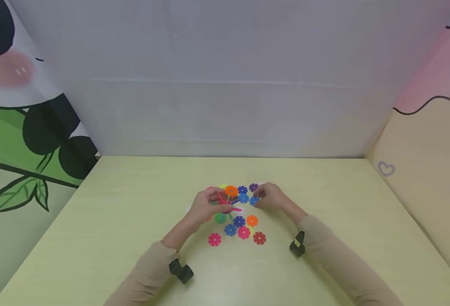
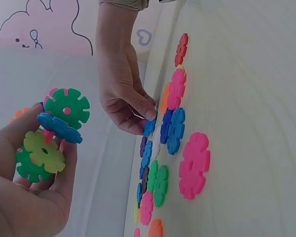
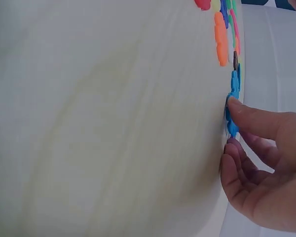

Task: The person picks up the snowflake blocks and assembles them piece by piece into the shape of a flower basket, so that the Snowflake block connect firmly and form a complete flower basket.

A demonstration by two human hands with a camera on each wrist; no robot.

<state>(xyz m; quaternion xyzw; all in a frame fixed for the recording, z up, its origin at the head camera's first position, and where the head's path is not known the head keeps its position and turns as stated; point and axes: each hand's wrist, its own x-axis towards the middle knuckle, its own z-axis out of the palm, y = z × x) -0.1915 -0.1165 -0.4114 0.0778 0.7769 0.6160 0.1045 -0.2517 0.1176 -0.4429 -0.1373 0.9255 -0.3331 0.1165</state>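
Note:
My left hand [image 1: 202, 208] grips a cluster of interlocking plastic snowflake discs [image 2: 59, 127] above the table. Green, blue, yellow, pink and orange pieces join at angles in it, and the fingers hide part of them. At the far right of the loose discs, my right hand [image 1: 272, 197] has its thumb and fingertips around a blue snowflake disc [image 3: 232, 118] at the tabletop. The thumb lies on that disc's face, while the other fingers curl at its edge. In the left wrist view this blue disc is partly hidden by the right hand.
Loose notched discs lie between and in front of the hands, among them a pink disc [image 1: 215, 239], a red disc [image 1: 260, 238], an orange disc [image 1: 252, 220] and a purple disc [image 1: 253, 187]. A pale wall [image 1: 225, 114] closes off the table's [image 1: 133, 178] back edge; printed panels flank both sides.

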